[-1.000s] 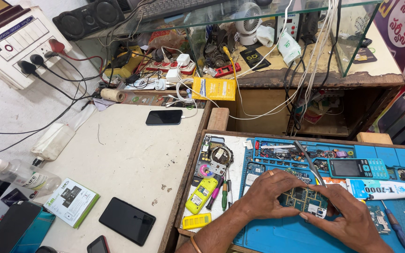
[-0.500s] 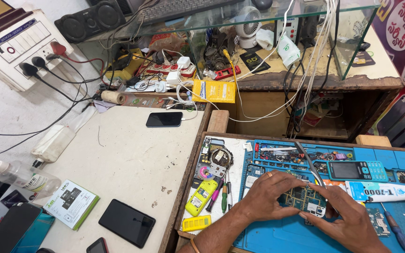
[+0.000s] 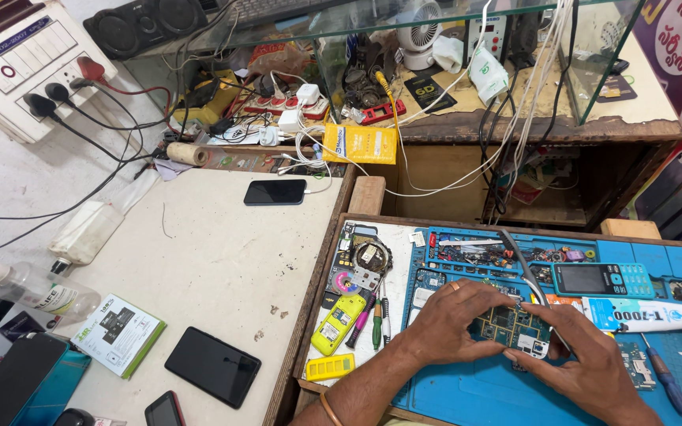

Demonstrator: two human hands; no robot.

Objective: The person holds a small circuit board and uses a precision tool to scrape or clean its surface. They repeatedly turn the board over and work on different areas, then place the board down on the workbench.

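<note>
Both hands are pressing down on a small green circuit board [image 3: 507, 325] lying on the blue work mat [image 3: 467, 394] on the bench: the left hand [image 3: 455, 319] is pinning its left edge while the right hand [image 3: 586, 363] is holding metal tweezers [image 3: 524, 272] against it, beside a white glue tube [image 3: 641, 315].

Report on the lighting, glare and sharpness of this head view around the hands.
Head view: even, soft daylight, with only faint shadows under the left hand and right hand; the circuit board between them is sharp; the glass case shows mild reflections; wide-angle bending tilts the socket board at the left edge; no motion blur.
</note>
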